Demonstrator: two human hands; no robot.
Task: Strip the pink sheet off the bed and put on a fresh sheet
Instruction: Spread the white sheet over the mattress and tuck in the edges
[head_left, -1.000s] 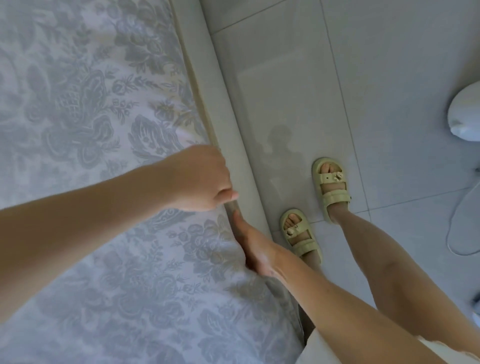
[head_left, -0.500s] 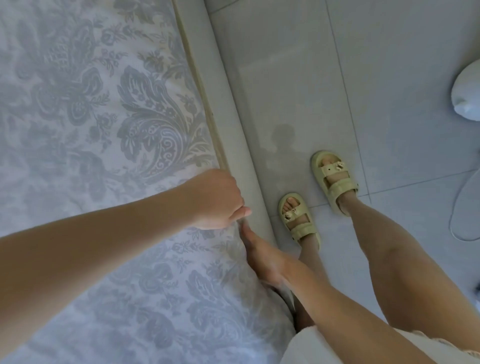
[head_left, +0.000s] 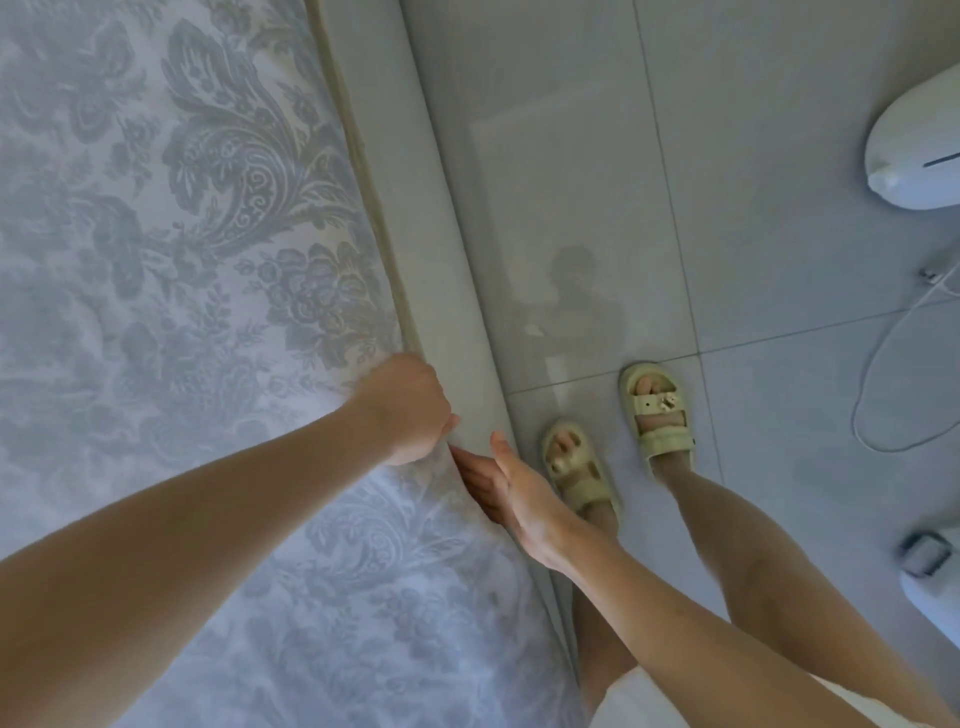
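The floral sheet (head_left: 218, 260), pale with a grey-blue pattern of leaves and blossoms, lies spread over the bed and fills the left half of the view. Its right edge runs down along the padded grey bed frame (head_left: 415, 208). Near the lower middle, that edge bulges up and away from the frame in a loose fold.

The left hand (head_left: 410, 410) reaches in from the lower left and sits at the sheet's edge, just where cloth meets frame. It is curled into a fist with the knuckles up, and it seems to grip the cloth beneath it, though the fingertips are hidden.

The right hand (head_left: 519, 493) comes in from the lower right, just below the left one and close beside it. It is flat, with the thumb raised. Its straight fingers (head_left: 475, 475) press against the side of the lifted fold, in the gap between sheet and frame.

Beside the bed is a glossy grey tiled floor (head_left: 779, 156), which carries a dim reflection of the person. Their feet stand close to the frame in pale yellow sandals (head_left: 657, 415), one a little ahead of the other. A white garment (head_left: 623, 701) shows at the bottom edge. At the far right lie a rounded white object (head_left: 914, 150) and a thin white cable (head_left: 883, 364) looping over the tiles.
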